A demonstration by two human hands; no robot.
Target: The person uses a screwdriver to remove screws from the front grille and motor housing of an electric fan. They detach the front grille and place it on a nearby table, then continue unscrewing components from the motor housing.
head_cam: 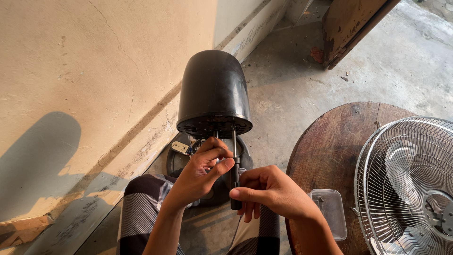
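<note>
Right hand closed around black screwdriver, shaft up into underside of black motor housing. Left hand fingers curled, pinching shaft just below housing. Wire fan guard lay on round wooden counter, clear plastic container beside it.

small pale rectangular label under black motor housing

Your way left is blocked by the wall; on the right the round wooden table, fan guard and plastic box crowd in. Open floor lies ahead.
</note>
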